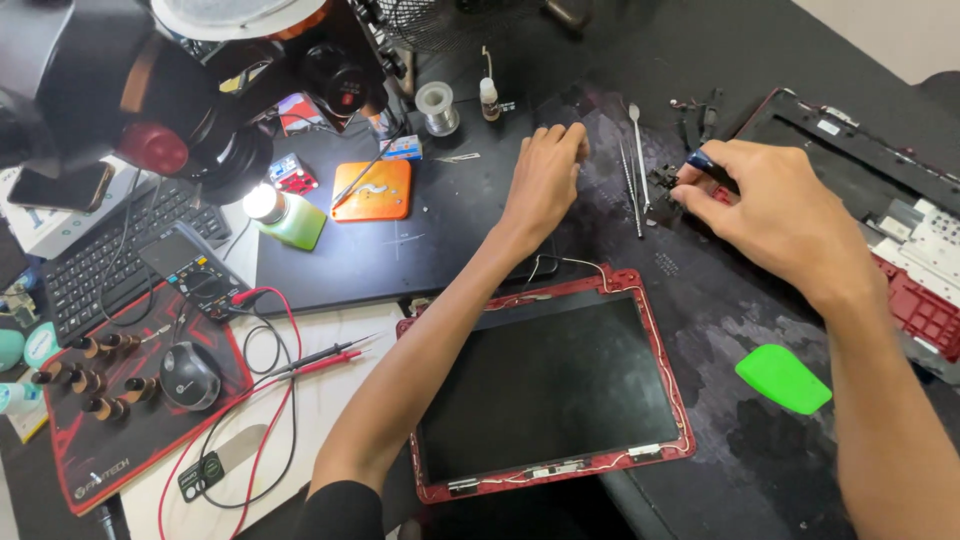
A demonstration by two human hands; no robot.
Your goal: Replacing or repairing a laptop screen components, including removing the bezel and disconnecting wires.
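My left hand [545,180] rests knuckles-up on the dark mat, fingers curled at a small dark piece [560,112] near the mat's far edge; whether it grips it I cannot tell. My right hand [775,210] pinches a dark blue-tipped tool [700,162] beside a cluster of small black parts [664,178]. A red-framed laptop screen panel [550,385] lies face up in front of me, between my forearms. Thin metal probes [634,165] lie between my hands.
A red laptop base [905,225] sits at right, a green plastic pry pick [783,378] near it. At left are a microscope [150,80], multimeter [190,270] with red and black leads, keyboard [100,260], mouse [190,375], orange pad [373,190], solder spool [437,105] and small bottle [488,98].
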